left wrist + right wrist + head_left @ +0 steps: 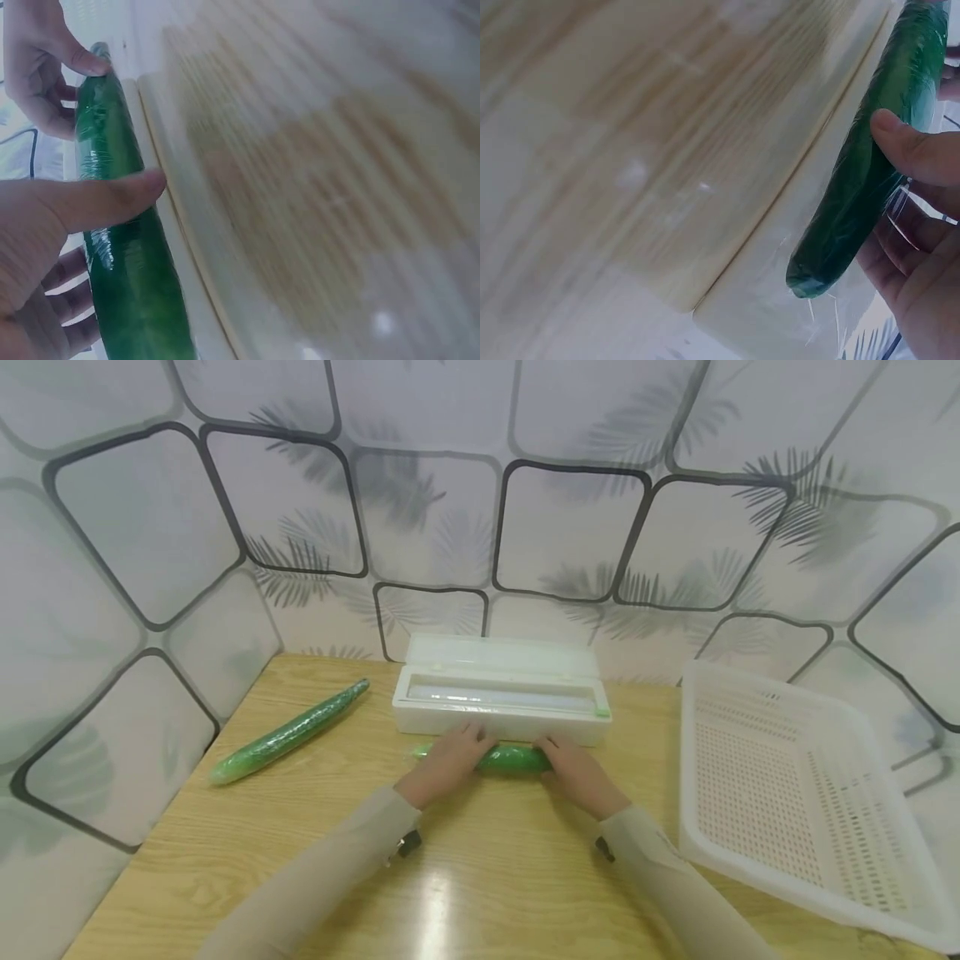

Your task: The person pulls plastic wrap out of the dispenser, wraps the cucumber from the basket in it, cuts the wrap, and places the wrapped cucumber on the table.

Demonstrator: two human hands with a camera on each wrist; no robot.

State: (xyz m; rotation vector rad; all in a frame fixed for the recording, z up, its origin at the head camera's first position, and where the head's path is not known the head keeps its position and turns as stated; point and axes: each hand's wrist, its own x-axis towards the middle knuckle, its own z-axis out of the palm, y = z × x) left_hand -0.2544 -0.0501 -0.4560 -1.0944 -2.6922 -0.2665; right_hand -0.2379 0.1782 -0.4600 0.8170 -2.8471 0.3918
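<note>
Both hands hold a green cucumber (513, 759) wrapped in clear plastic film, lying crosswise just in front of a white cling film dispenser (495, 723). My left hand (450, 763) grips it left of the middle; in the left wrist view the thumb crosses the cucumber (142, 292) and the other fingers sit on its far side. My right hand (581, 775) holds it near the right end. In the right wrist view that thumb presses on the cucumber (855, 202), with loose clear film (832, 315) around its end. The dispenser's lid (502, 653) stands raised.
Another film-wrapped cucumber (288, 735) lies slantwise on the wooden table (480, 877) at the left. A white plastic basket (686, 777) with perforated sides stands at the right. A patterned wall (435, 527) rises behind the table and along its left side.
</note>
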